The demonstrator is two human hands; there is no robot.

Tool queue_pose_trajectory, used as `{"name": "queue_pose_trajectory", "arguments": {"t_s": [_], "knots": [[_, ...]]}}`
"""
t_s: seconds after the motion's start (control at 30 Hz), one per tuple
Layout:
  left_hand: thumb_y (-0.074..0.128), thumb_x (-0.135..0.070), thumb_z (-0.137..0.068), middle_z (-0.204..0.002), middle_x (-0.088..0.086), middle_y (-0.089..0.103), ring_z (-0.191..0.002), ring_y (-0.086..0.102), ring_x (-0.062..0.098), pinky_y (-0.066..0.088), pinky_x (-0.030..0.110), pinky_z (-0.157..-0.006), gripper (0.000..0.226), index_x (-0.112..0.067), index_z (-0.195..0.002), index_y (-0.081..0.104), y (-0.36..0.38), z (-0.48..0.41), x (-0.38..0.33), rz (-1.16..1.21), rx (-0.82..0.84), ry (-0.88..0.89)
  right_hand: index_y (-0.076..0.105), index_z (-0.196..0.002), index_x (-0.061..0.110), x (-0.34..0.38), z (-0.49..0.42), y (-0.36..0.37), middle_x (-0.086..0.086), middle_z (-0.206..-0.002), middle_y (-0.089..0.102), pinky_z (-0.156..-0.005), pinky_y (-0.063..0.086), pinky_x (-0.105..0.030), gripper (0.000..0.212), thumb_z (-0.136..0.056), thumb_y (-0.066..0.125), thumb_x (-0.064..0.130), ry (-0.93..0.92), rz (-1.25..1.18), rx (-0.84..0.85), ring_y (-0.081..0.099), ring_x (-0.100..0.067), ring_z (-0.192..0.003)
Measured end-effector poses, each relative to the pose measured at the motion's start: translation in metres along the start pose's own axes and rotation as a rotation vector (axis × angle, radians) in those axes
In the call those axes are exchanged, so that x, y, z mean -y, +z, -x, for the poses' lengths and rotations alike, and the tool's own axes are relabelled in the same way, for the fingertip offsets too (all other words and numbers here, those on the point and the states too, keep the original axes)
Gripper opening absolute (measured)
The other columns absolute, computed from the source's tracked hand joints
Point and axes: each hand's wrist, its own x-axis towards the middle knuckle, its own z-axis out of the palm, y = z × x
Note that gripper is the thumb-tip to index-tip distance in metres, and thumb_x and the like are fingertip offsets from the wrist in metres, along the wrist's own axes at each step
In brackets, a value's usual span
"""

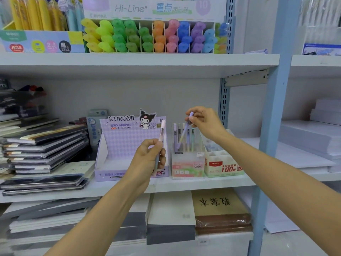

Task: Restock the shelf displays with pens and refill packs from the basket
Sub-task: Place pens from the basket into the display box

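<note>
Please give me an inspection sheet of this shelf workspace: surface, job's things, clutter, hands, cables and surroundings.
Surface: middle shelf, white, carries three display boxes side by side.
Job's things: Kuromi box looks empty where visible; Fruit Soda box holds upright pens; red-label refill box beside it; basket not seen.
Clutter: notebook stack at the shelf's left.
Grippers: left hand grips a pink-capped pen upright; right hand pinches a purple pen, tilted, lower end inside the Fruit Soda box.
Cables: nothing seen.
Surroundings: highlighters on the shelf above; paper stacks in the right bay.
</note>
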Motion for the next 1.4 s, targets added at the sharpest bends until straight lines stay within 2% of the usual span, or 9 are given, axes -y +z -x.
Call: {"name": "queue_pose_trajectory", "arguments": {"t_s": [0.17,0.37,0.6,0.8,0.87,1.0,1.1,1.23,1.4], "knots": [[0.052,-0.022,-0.099,-0.07,-0.001,0.06,-0.055,0.053,0.013,0.048,0.021,-0.052,0.008,-0.015,-0.098,0.057,-0.002,-0.001,0.002,0.059,-0.02,0.012,0.065,-0.11,0.001,-0.013,-0.003,0.011,-0.014,-0.1,0.072,-0.089,0.056,-0.031,0.018,-0.095,0.055,0.001,-0.021,0.118,0.085,0.069,-0.019,-0.094],[0.054,-0.022,-0.098,-0.073,-0.002,0.065,-0.056,0.056,0.012,0.05,0.021,-0.055,0.012,-0.012,-0.1,0.059,-0.004,-0.006,0.004,0.059,-0.024,0.01,0.064,-0.11,0.001,-0.014,-0.013,0.007,-0.014,-0.096,0.073,-0.076,0.057,-0.02,0.018,-0.095,0.054,0.002,-0.044,0.163,0.187,0.069,-0.016,-0.083],[0.052,-0.02,-0.099,-0.079,0.0,0.064,-0.058,0.058,0.013,0.053,0.023,-0.059,0.016,-0.008,-0.102,0.062,-0.002,-0.005,0.005,0.074,-0.016,-0.002,0.067,-0.103,0.008,-0.022,-0.018,0.026,-0.005,-0.087,0.067,-0.073,0.052,-0.025,0.016,-0.088,0.066,0.005,-0.088,0.256,0.046,0.061,-0.011,-0.07],[0.056,-0.017,-0.097,-0.075,-0.001,0.064,-0.056,0.058,0.012,0.053,0.022,-0.056,0.013,-0.006,-0.1,0.062,-0.002,-0.003,0.004,0.1,-0.03,-0.002,0.072,-0.109,0.012,-0.019,-0.016,0.027,-0.005,-0.102,0.054,-0.081,0.048,-0.033,0.021,-0.093,0.061,0.021,-0.101,0.52,0.011,0.055,-0.018,-0.088],[0.06,-0.015,-0.094,-0.074,-0.002,0.065,-0.056,0.058,0.012,0.052,0.022,-0.056,0.01,-0.006,-0.099,0.061,-0.002,-0.003,0.004,0.104,-0.037,0.006,0.07,-0.112,0.013,-0.009,-0.011,0.023,-0.003,-0.101,0.057,-0.079,0.048,-0.03,0.025,-0.094,0.061,0.027,-0.112,0.41,-0.007,0.055,-0.013,-0.083],[0.066,-0.013,-0.09,-0.071,0.0,0.065,-0.057,0.059,0.012,0.053,0.021,-0.056,0.011,-0.01,-0.099,0.061,0.003,-0.004,0.003,0.076,-0.077,0.032,0.069,-0.097,0.011,0.017,0.015,0.019,-0.007,-0.083,0.072,-0.059,0.049,-0.016,0.034,-0.082,0.07,0.041,0.056,-0.199,0.145,0.063,-0.008,-0.064],[0.069,-0.011,-0.088,-0.079,0.005,0.062,-0.056,0.058,0.012,0.051,0.02,-0.055,0.014,-0.008,-0.098,0.06,0.012,-0.002,0.004,0.001,-0.118,0.105,0.07,-0.09,0.004,0.023,0.031,0.028,-0.007,-0.077,0.074,-0.055,0.048,-0.018,0.036,-0.076,0.076,0.037,0.122,-0.304,0.241,0.067,-0.012,-0.064],[0.068,-0.015,-0.089,-0.081,0.005,0.066,-0.057,0.061,0.012,0.053,0.021,-0.058,0.016,-0.009,-0.102,0.061,0.018,0.002,0.003,-0.044,-0.135,0.141,0.072,-0.088,0.004,0.023,0.033,0.026,-0.01,-0.079,0.075,-0.06,0.053,-0.017,0.012,-0.084,0.073,0.016,0.134,-0.471,0.263,0.07,-0.013,-0.069],[0.065,-0.013,-0.091,-0.072,0.002,0.069,-0.056,0.06,0.011,0.052,0.02,-0.059,0.008,-0.006,-0.095,0.068,0.014,0.003,-0.003,-0.056,-0.081,0.133,0.069,-0.103,0.006,0.021,0.032,0.013,-0.011,-0.087,0.075,-0.065,0.057,-0.02,0.018,-0.087,0.068,0.015,0.193,-0.631,0.301,0.072,-0.016,-0.077]]}}
